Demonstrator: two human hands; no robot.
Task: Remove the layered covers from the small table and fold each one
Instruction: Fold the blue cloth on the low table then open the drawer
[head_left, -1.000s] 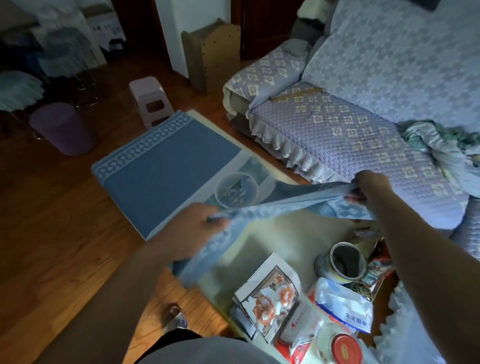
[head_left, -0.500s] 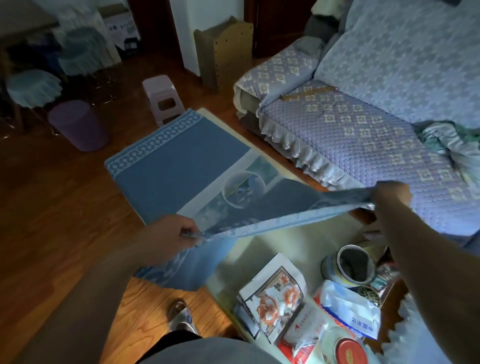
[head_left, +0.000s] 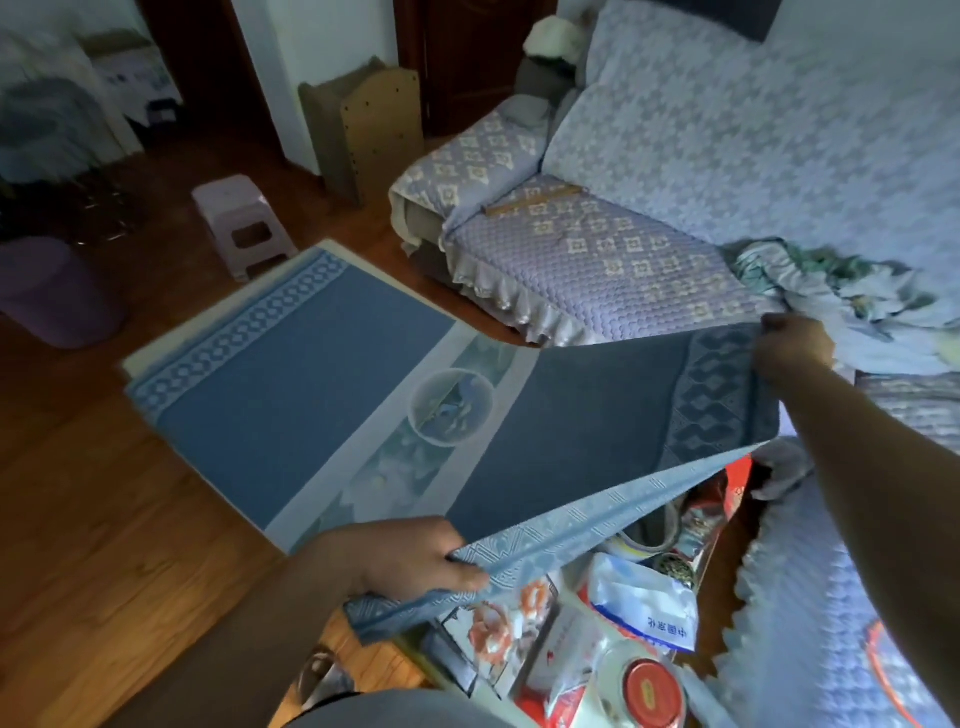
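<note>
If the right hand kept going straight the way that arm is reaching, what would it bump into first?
Most likely the crumpled bedding on the sofa. The right hand, gripping the blue cover, points toward it, though depth from this single view is uncertain.

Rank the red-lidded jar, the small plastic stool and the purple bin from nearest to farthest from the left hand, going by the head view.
From the left hand:
1. Red-lidded jar, just below and to its right, among the clutter.
2. Small plastic stool, on the floor past the table's far end.
3. Purple bin, farthest, at the left edge.
</note>
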